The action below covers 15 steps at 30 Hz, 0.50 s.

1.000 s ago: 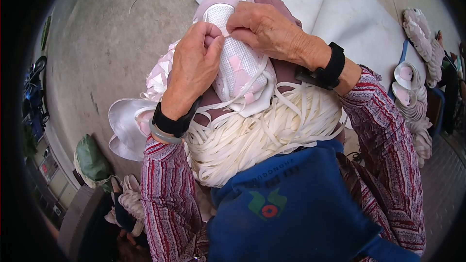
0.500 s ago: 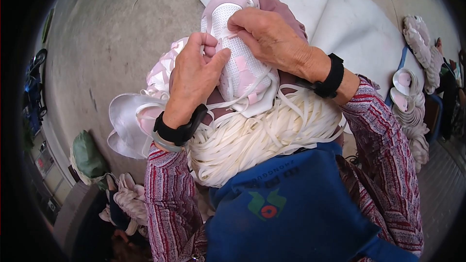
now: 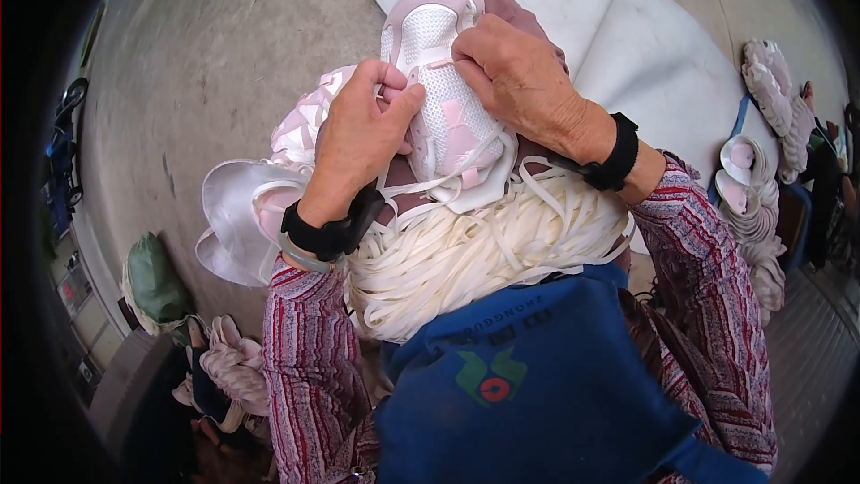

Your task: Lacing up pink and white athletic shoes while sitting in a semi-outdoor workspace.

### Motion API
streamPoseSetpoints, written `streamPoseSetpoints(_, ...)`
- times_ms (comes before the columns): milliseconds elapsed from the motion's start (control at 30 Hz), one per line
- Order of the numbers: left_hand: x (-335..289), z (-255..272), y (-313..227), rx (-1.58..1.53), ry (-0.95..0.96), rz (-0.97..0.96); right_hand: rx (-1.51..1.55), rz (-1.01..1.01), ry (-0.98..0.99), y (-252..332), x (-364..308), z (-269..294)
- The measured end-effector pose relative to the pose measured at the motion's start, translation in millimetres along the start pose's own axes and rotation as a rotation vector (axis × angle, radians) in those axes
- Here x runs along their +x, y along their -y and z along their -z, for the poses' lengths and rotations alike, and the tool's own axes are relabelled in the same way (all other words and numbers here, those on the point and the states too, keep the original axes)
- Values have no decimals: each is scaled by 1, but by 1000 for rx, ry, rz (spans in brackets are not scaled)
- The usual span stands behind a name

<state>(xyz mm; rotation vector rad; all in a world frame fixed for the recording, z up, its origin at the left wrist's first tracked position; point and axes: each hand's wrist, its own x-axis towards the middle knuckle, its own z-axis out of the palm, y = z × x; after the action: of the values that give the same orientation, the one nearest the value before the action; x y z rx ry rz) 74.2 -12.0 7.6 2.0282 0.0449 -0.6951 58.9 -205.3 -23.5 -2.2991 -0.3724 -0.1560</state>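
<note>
While the pink-and-white mesh shoe upper [image 3: 443, 94] lies over a mauve-trousered leg [image 3: 528, 22], the left hand [image 3: 363, 121] curls its fingers at one edge and the right hand [image 3: 524, 76] bunches at the other; whether either pinches anything cannot be told. A tug could tangle the loose lace [image 3: 479, 157] with the cream lace heap [image 3: 475, 260] close by; uneven pulling could twist the upper.

The soft pink-and-white shoe upper [image 3: 439, 90] lies lengthwise, near to far, white mesh facing up, a pink band curving round its far end, pink patches nearer. A white lace [image 3: 473, 159] runs loosely across its near end.
</note>
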Motion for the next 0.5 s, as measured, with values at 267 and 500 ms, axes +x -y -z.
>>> streamPoseSetpoints(267,4,-3,0,38,16,-50,96,-167,58,1,7,-11)
streamPoseSetpoints(500,1,-2,-7,49,-26,-14,76,-67,74,-6,6,-4)
